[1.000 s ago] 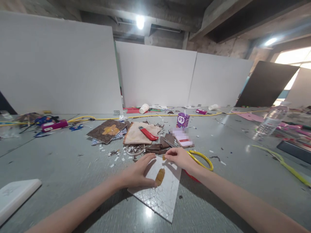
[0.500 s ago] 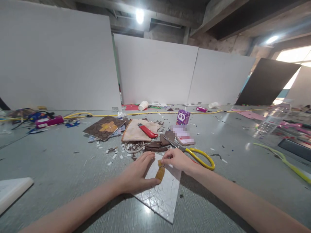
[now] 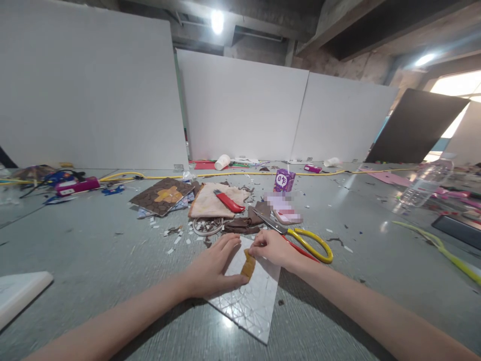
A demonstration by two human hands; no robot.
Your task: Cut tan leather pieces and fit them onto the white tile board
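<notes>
A white board [image 3: 250,306] with a pattern of cut, angular lines lies aslant on the grey table. Ochre-yellow flat pieces [image 3: 248,265] rest on it in a short curved strip. My left hand [image 3: 214,263] lies flat across the board's left side, fingers stretched out, thumb tip at the strip's lower end. At the upper end, my right hand [image 3: 268,246] is closed in a pinch on the small top ochre piece; its fingertips partly hide that piece. Scissors with yellow handles [image 3: 310,245] lie just beyond my right hand, blades pointing up-left.
Ahead lie a red utility knife [image 3: 229,201] on a pale cloth [image 3: 203,199], dark brown scraps [image 3: 244,224] and a brown mosaic board with a yellow flower [image 3: 163,195]. A purple carton [image 3: 283,181] stands behind the scissors. A clear bottle [image 3: 424,185] is at right.
The small top ochre piece has moved down against the larger one, and the gap between them has closed. Both hands stay nearly in place. The view has shifted slightly.
</notes>
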